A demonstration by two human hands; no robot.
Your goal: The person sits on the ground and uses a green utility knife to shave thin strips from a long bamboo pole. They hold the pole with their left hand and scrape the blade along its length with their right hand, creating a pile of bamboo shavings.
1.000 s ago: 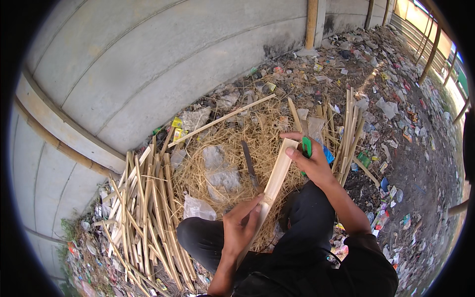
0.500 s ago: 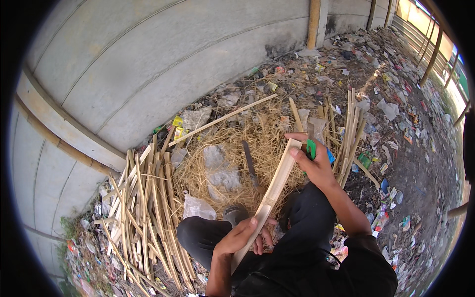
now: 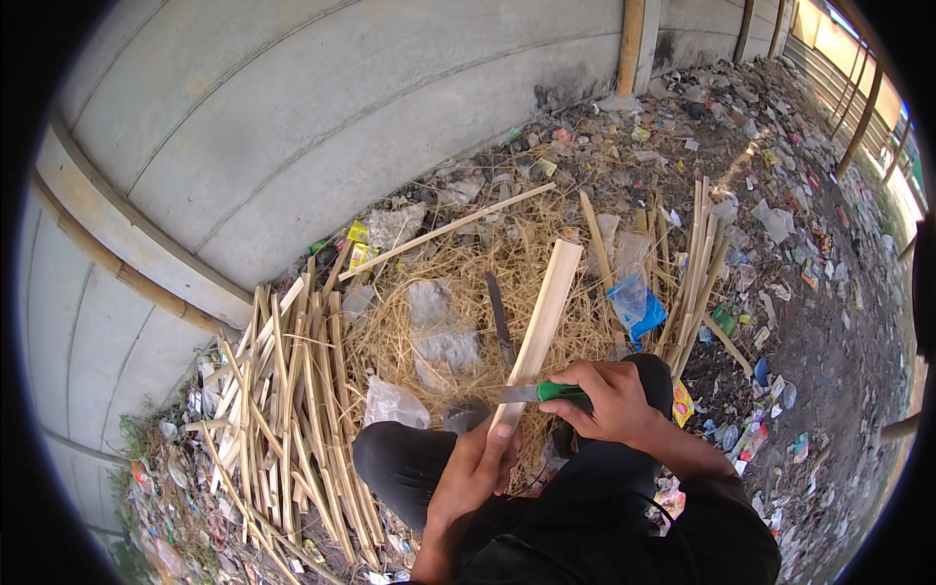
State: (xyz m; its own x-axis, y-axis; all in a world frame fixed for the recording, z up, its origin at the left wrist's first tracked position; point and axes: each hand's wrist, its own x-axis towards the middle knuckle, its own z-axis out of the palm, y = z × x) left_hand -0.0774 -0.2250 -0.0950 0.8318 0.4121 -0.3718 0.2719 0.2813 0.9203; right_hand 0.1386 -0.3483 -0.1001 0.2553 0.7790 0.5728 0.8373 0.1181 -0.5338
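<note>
Rising beyond the grey block [image 3: 439,312], the concrete wall [image 3: 322,127] is the largest thing before you. Your pile of strips [image 3: 314,390] lies to the block's left. On the block's right slants the pale strip [image 3: 544,317], its free end pointing away from you. It looks like split bamboo or wood, so expect it to be light, stiff with a little spring, and dry enough not to slip; its edges may splinter. The near end seems the best hold, thumb on the flat face, fingers behind.

Your hands are apart. Your left hand [image 3: 478,458], nearer you than the block, is clamped on that end, thumb close to the blade; a lower grip would be safer. Your right hand [image 3: 616,402], to the block's right, wraps the green-handled knife [image 3: 542,392], whose blade crosses the strip; you cannot tell whether it bites.
</note>
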